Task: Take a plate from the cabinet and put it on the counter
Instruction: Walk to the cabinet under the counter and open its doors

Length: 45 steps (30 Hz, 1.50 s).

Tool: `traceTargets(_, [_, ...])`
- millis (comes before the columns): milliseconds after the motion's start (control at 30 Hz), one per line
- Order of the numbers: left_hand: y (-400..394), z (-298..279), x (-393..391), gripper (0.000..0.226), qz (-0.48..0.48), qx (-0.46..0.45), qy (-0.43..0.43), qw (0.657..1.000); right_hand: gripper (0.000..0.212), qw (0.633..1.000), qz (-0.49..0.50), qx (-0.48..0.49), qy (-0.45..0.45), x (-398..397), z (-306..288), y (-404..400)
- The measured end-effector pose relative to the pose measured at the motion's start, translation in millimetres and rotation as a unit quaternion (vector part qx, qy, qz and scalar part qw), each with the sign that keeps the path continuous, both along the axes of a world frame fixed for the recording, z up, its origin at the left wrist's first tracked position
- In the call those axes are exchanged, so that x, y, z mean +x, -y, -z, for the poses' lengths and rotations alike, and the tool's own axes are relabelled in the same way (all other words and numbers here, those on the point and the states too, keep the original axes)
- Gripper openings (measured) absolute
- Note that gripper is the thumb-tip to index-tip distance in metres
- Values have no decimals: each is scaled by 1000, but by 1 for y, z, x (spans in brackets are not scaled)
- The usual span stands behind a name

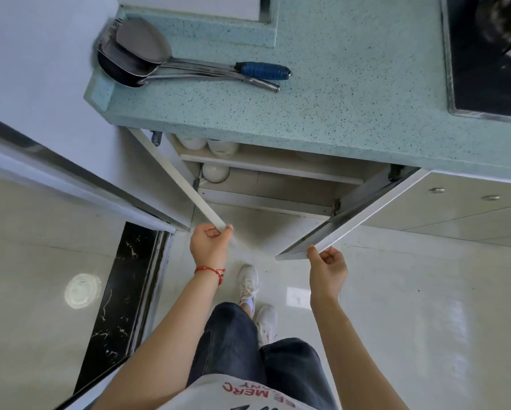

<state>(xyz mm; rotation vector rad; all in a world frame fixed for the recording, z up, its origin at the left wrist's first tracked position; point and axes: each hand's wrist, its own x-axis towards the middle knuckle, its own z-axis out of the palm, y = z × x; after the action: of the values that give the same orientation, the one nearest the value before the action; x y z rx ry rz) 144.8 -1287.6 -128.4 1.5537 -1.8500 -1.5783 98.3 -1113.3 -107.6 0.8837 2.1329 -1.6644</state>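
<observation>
Between your grips the cabinet (266,179) gapes. Your left hand (208,244) pinches one door (177,179), right hand (326,266) the other door (352,214), clearing reach to dishes (215,172).

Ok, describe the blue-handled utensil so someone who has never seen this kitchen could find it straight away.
Start at the speckled green counter above the open cabinet. At its left end, three long metal utensils lie stacked together, heads toward the wall corner. The blue-handled spatula lies on top and farthest back; it alone has blue wrapping on its handle, while the other two are bare metal.
</observation>
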Motion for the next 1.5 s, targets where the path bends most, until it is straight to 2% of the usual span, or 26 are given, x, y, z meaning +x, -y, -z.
traceTargets(167, [4, -7, 20, 27, -6, -14, 3, 1000, 15, 1000, -9, 14, -13, 12, 1, -21])
traceTargets(567, [31, -16, 76, 23, 48, -39, 37, 997, 12, 997, -6, 71, -29, 36, -2, -59])
traceTargets(767, [49, -23, 105, 23, 68, -53, 48, 995, 30, 992, 9, 122, -29, 46, -2, -72])
traceTargets(833, [56, -23, 113, 23, 67, -56, 55, 995, 30, 991, 11, 132, -28, 49, -4, -76])
traceTargets(933, [63, -24, 123, 23, 66, -69, 63, 993, 23, 991, 30, 129, -27, 53, -10, -81])
traceTargets(1333, [79, -21, 144, 26, 38, -78, 95, 992, 26, 987, 117, 108, -5, 66, -14, -126])
traceTargets(1500, [78, -20, 151, 30, -24, -64, 111, 991, 35, 984, 165, 70, 1, 72, -11, -143])
